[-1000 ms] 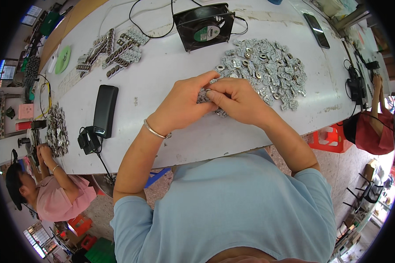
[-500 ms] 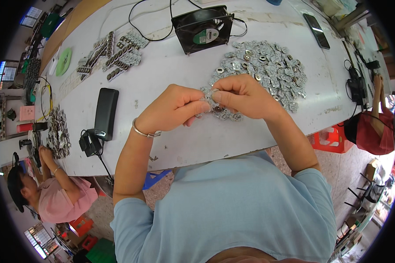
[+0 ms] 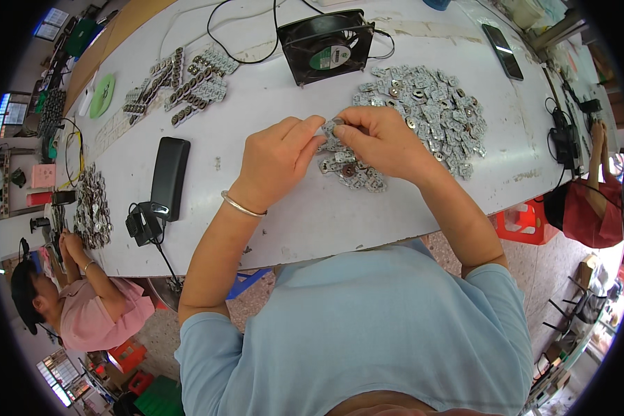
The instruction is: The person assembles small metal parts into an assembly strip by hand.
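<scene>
My right hand [image 3: 385,141] pinches a small silvery metal part [image 3: 331,130] between thumb and fingers, above the table's middle. Just left of it, my left hand [image 3: 276,158] has its thumb and fingers bent together in a pinch. What sits between the left fingertips, if anything, is too small to make out. Below the right fingertips lies a small cluster of metal parts [image 3: 360,177]. A large heap of similar metal parts [image 3: 433,111], some with round brownish pieces, spreads just beyond my right hand.
A black fan [image 3: 326,48] stands at the back. Rows of joined metal parts [image 3: 197,87] lie back left, near a green ring-shaped object [image 3: 102,96]. A black box [image 3: 169,177] and adapter [image 3: 144,224] sit at left; a phone [image 3: 503,52] at back right. Co-workers sit at both sides.
Both hands have moved slightly away from me. My left fingers have drawn a little off the part the right hand holds, and the cluster beneath shows more.
</scene>
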A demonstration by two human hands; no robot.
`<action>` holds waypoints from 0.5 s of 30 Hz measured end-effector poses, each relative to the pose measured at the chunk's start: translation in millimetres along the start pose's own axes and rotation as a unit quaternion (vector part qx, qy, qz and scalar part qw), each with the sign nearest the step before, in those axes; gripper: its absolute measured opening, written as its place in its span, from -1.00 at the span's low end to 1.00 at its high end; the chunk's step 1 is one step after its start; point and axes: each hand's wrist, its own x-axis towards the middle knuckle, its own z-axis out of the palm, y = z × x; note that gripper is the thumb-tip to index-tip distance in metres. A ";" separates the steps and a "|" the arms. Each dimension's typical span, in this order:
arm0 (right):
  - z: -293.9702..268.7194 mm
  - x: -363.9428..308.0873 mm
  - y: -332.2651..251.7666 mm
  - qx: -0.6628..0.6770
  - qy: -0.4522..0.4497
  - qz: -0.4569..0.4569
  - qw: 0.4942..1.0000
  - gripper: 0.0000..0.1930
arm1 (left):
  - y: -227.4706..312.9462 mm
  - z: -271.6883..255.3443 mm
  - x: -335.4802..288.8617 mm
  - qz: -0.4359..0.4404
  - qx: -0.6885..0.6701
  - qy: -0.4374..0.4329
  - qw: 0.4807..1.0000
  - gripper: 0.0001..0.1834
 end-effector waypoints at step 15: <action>9.1 33.3 4.8 -0.014 0.090 -0.047 0.995 -0.78 | -27.7 16.1 8.6 -0.014 0.014 0.133 0.991 -0.67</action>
